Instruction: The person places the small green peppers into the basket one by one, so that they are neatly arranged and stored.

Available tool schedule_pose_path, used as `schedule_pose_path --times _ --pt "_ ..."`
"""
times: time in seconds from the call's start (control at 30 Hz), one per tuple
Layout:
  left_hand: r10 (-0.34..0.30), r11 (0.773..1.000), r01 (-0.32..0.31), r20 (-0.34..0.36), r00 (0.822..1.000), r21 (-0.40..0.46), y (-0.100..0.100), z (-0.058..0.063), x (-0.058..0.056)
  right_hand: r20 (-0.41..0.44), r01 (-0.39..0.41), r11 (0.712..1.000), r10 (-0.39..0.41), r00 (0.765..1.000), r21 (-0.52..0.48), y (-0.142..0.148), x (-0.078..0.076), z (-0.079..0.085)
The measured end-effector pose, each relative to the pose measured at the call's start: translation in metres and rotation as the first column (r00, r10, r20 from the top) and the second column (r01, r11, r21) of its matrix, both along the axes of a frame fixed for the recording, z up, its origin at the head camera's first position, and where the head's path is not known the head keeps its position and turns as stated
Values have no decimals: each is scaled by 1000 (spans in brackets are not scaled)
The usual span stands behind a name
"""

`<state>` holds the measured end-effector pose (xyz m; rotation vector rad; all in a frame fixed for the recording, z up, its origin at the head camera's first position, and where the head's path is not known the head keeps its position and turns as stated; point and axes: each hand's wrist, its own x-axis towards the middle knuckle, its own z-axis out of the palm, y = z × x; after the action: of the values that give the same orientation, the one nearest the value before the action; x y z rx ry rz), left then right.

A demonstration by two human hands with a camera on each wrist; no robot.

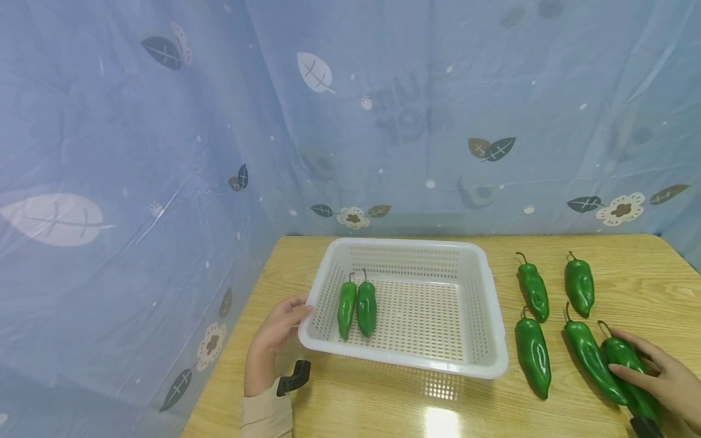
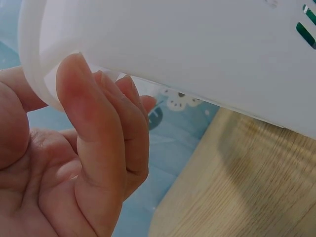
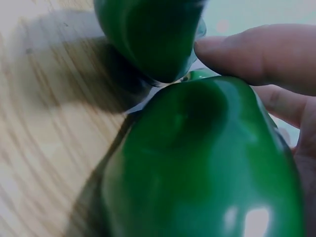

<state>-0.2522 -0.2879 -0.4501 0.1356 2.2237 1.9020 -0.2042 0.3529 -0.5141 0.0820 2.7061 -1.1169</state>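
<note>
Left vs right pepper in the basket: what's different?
The left pepper is slimmer; the right pepper is broader. The left pepper is lighter green, the right pepper darker. Both lie in the basket, stems toward its far side.

Left hand [image 1: 282, 323] at seven o'clock, right hand [image 1: 665, 372] at four
Left fingers [image 2: 98, 128] bent; right thumb [image 1: 632, 377] parted from fingers.

A white slotted basket [image 1: 495, 316] sits open side up; inside, toward nine o'clock, two glossy green peppers [image 1: 367, 309] lie side by side. Beyond its three o'clock rim lie five more peppers [image 1: 533, 358], stems toward eleven or twelve.
</note>
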Motion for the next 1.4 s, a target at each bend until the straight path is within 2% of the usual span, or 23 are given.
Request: schedule_pose_path --times 0.23,0.5,0.67,0.9,1.23,1.4 --pt "-7 1000 7 -1 1000 5 1 0 1 -48 15 1000 -15 999 3 2 2 -2" --pt "14 1000 -14 2 1000 5 1 0 2 -165 66 998 -65 984 -1 5 4 -5" --pt "36 999 -36 10 999 6 1 -2 3 -163 99 995 -99 982 -9 6 3 -5" --pt "19 1000 -19 10 1000 0 1 -2 3 -210 137 990 -137 968 -14 6 4 -6" --pt "22 1000 -22 12 1000 -18 0 0 2 -236 200 978 -209 949 -61 13 3 -19" --pt "10 1000 -10 9 1000 -26 0 1 1 -274 181 979 -201 940 -98 18 5 -22"
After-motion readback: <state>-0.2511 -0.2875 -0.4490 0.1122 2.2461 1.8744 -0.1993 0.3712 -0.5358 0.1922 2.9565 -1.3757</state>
